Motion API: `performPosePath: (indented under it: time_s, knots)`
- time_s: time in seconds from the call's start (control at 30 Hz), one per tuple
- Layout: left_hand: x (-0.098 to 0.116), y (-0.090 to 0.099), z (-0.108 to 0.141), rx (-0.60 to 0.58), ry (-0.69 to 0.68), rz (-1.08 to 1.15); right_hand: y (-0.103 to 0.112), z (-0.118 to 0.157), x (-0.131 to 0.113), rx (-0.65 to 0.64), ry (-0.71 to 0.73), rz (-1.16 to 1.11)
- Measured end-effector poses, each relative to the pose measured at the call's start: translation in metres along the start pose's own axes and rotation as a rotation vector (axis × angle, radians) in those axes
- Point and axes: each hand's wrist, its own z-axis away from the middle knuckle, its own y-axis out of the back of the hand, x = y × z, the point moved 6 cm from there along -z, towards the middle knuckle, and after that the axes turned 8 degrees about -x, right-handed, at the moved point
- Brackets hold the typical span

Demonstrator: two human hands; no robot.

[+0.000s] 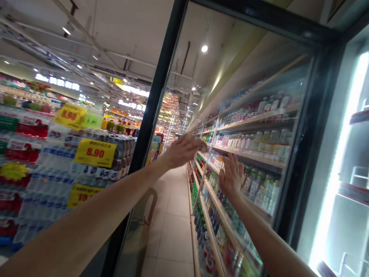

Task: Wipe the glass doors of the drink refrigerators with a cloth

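An open cooler door with a glass pane (178, 238) and a dark frame (157, 92) stands in front of me. My left hand (183, 151) reaches to the middle of the pane, its fingers over a small brown crumpled cloth (199, 143), blurred by motion. To the right, my right hand (232, 175) is raised with its fingers apart. Its palm faces the glass; whether it touches is hard to tell. Through or mirrored in the pane, rows of drink bottles (262, 142) show behind both hands.
At the right edge is the lit cooler interior (354, 154) with shelves. Left of the door, stacked packs of bottled water (43, 192) carry yellow price signs (95, 153). A tiled aisle floor (173, 227) shows through the glass, along with a curved brown shape (151, 204).
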Motion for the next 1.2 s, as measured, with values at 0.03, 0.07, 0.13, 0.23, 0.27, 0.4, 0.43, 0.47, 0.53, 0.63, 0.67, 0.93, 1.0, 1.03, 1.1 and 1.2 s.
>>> performPosePath:
  time_s: [0.03, 0.07, 0.13, 0.23, 0.27, 0.4, 0.43, 0.47, 0.53, 0.63, 0.67, 0.93, 1.0, 1.03, 1.1, 1.2]
  knots:
    - [-0.024, 0.009, -0.003, 0.055, 0.191, -0.008, -0.001, 0.000, 0.000, -0.005, 0.000, 0.000]
    - [-0.040, 0.015, -0.004, 0.098, 0.340, -0.013, -0.001, 0.000, 0.000, -0.009, -0.005, -0.001]
    - [-0.041, 0.018, -0.001, 0.120, 0.412, -0.016, 0.000, 0.000, 0.000, -0.006, -0.016, -0.008]
    - [0.017, -0.001, 0.009, 0.025, 0.006, 0.015, 0.001, 0.000, -0.001, -0.002, -0.015, -0.008]
    - [0.039, -0.008, 0.014, -0.013, -0.161, 0.034, 0.002, 0.000, -0.001, -0.002, -0.012, -0.005]
    - [0.039, -0.010, 0.011, -0.046, -0.262, 0.049, 0.002, 0.001, -0.001, 0.009, -0.001, 0.002]
    - [0.020, -0.006, 0.005, -0.024, -0.112, 0.029, 0.002, 0.001, 0.000, 0.007, -0.004, 0.001]
    - [-0.002, 0.000, 0.001, 0.008, 0.071, 0.007, 0.002, 0.001, 0.000, 0.002, -0.006, 0.000]
    - [-0.026, 0.008, 0.000, 0.053, 0.325, -0.022, 0.001, 0.001, 0.000, -0.008, -0.014, -0.004]
    - [0.003, 0.000, 0.007, 0.000, 0.160, 0.003, 0.003, 0.000, -0.001, 0.001, -0.017, -0.013]
    - [0.023, -0.006, 0.011, -0.036, -0.001, 0.021, 0.004, 0.000, -0.001, 0.006, -0.016, -0.016]
    - [-0.020, 0.006, -0.001, 0.070, 0.328, -0.021, 0.005, 0.003, -0.003, 0.002, -0.015, -0.025]
    - [-0.016, 0.006, -0.001, 0.091, 0.324, -0.034, 0.005, 0.003, -0.004, 0.007, 0.001, -0.018]
    - [-0.001, 0.002, 0.000, 0.070, 0.201, -0.035, 0.005, 0.003, -0.004, 0.014, 0.008, -0.018]
    - [0.037, -0.011, 0.008, -0.004, -0.130, -0.024, 0.005, 0.003, -0.003, 0.021, 0.010, -0.024]
    - [0.049, -0.019, 0.015, -0.056, -0.339, 0.005, 0.006, 0.003, -0.003, 0.028, 0.019, -0.018]
